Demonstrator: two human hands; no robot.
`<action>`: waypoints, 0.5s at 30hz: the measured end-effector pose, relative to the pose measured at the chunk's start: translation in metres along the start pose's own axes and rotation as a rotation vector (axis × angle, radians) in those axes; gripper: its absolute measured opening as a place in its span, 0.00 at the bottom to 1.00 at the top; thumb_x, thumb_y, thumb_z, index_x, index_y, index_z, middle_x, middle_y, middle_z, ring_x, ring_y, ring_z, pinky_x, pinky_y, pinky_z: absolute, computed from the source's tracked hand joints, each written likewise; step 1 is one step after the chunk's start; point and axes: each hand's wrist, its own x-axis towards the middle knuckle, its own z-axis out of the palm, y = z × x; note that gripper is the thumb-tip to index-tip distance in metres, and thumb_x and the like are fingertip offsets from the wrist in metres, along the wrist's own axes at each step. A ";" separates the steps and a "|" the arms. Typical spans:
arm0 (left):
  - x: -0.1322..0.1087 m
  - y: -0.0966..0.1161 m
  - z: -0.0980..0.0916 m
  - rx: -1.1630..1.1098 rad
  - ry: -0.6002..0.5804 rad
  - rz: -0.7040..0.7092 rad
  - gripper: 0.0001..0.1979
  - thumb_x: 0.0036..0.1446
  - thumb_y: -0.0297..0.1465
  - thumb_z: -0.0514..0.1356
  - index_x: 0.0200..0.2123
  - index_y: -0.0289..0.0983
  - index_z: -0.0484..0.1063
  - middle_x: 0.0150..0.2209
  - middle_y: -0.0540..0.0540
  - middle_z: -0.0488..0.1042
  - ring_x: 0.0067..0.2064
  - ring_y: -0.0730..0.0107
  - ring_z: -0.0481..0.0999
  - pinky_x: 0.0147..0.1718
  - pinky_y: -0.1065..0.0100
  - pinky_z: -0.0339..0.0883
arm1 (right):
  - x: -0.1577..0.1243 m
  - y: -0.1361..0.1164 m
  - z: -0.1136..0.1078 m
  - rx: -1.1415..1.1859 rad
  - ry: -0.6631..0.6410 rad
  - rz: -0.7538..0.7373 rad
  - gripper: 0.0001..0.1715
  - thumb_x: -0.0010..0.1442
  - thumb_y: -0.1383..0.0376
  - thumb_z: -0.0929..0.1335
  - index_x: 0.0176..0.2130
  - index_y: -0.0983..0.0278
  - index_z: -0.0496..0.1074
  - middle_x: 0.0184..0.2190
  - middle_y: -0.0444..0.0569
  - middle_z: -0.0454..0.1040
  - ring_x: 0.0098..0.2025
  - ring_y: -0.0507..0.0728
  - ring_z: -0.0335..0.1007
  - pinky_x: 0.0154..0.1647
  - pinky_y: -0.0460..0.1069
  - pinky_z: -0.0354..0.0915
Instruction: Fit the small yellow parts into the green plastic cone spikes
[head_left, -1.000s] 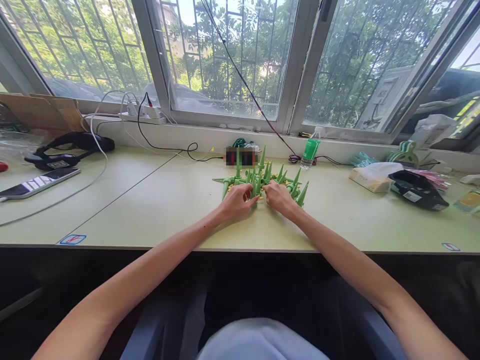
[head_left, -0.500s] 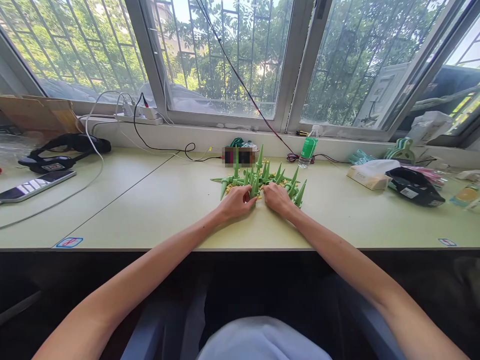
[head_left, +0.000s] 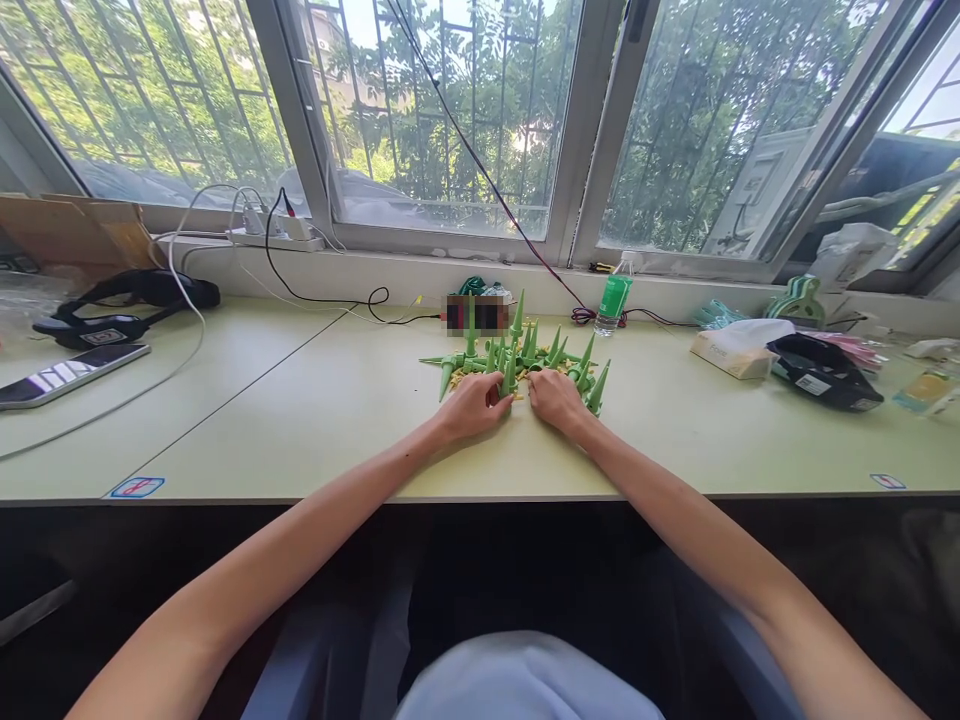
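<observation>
Several pointed green cones stand and lie in a cluster on the table, with small yellow pieces among them. At the cluster's near side, my left hand has its thumb and fingers curled round the base of an upright green cone. Just to the right, my right hand is closed with its fingertips low at the cluster's near edge. What those fingers hold, if anything, is hidden. More green cones rise right behind the right hand.
Behind the cluster are a blurred-out dark object and a bottle with a green label. A tissue pack and black headgear lie right; a phone, black strap device and white cable lie left.
My right hand has shifted very slightly right, away from the left hand. The left hand stays at the same green cone. The whole view has moved a little.
</observation>
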 end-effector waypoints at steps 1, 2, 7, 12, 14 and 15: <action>0.000 0.000 0.000 -0.003 -0.001 0.000 0.13 0.56 0.34 0.61 0.24 0.38 0.61 0.22 0.51 0.69 0.24 0.73 0.64 0.26 0.69 0.54 | 0.000 0.000 0.000 0.001 -0.001 0.000 0.17 0.68 0.67 0.59 0.43 0.67 0.76 0.41 0.60 0.78 0.44 0.62 0.76 0.41 0.49 0.65; 0.000 0.000 0.000 -0.008 -0.002 0.000 0.13 0.56 0.34 0.61 0.23 0.38 0.61 0.22 0.51 0.68 0.24 0.73 0.64 0.26 0.68 0.54 | -0.001 0.000 0.001 0.004 -0.002 0.000 0.17 0.68 0.67 0.59 0.42 0.67 0.76 0.41 0.59 0.78 0.44 0.62 0.76 0.40 0.50 0.65; 0.000 0.001 0.000 -0.010 -0.004 0.004 0.13 0.56 0.34 0.61 0.23 0.38 0.61 0.22 0.51 0.68 0.24 0.73 0.64 0.26 0.68 0.54 | -0.003 -0.001 0.000 0.032 0.022 -0.006 0.16 0.68 0.67 0.59 0.40 0.67 0.75 0.40 0.59 0.78 0.43 0.62 0.76 0.38 0.49 0.64; 0.000 0.001 -0.001 -0.027 -0.011 0.002 0.13 0.56 0.34 0.61 0.23 0.38 0.62 0.22 0.51 0.68 0.24 0.73 0.63 0.26 0.68 0.54 | -0.006 -0.003 -0.004 0.051 0.037 0.065 0.14 0.67 0.68 0.60 0.42 0.69 0.73 0.41 0.60 0.77 0.43 0.63 0.76 0.37 0.49 0.64; 0.000 0.001 -0.001 -0.022 -0.011 0.004 0.13 0.56 0.34 0.61 0.23 0.37 0.62 0.22 0.51 0.68 0.24 0.73 0.63 0.26 0.68 0.54 | -0.006 -0.003 -0.006 0.055 0.009 0.083 0.14 0.67 0.69 0.59 0.43 0.69 0.73 0.42 0.60 0.77 0.44 0.63 0.76 0.38 0.49 0.64; 0.000 0.001 -0.001 -0.014 -0.011 0.005 0.13 0.56 0.33 0.61 0.23 0.37 0.62 0.22 0.51 0.68 0.24 0.74 0.63 0.26 0.68 0.54 | -0.006 -0.003 -0.006 0.057 -0.005 0.088 0.14 0.68 0.69 0.59 0.44 0.69 0.73 0.42 0.60 0.77 0.44 0.63 0.76 0.38 0.49 0.65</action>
